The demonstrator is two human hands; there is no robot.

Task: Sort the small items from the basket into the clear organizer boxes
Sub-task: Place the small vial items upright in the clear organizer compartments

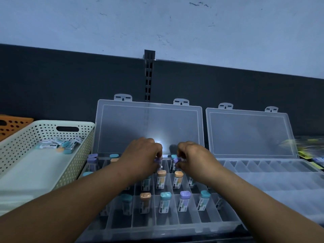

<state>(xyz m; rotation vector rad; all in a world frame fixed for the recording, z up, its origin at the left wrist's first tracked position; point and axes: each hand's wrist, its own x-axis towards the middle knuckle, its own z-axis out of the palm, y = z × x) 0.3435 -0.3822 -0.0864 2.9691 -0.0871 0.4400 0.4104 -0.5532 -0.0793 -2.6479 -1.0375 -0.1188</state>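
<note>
A clear organizer box (175, 223) lies open in front of me, its lid (149, 125) standing up at the back. Small capped tubes with orange, teal and purple tops, such as a purple one (184, 200), stand in its compartments. My left hand (142, 155) pinches a purple-capped tube (157, 160) over the back row. My right hand (192, 158) pinches another purple-capped tube (176, 161) right beside it. A white perforated basket (77, 155) at the left holds several loose tubes (59, 145) in its far corner.
A second clear organizer box (280, 181) lies open at the right, its compartments bare and its lid (249, 134) raised. An orange perforated basket (12, 125) sits at the far left. A dark shelf back panel (70, 85) rises behind everything. Packaged goods (313, 155) lie at the right edge.
</note>
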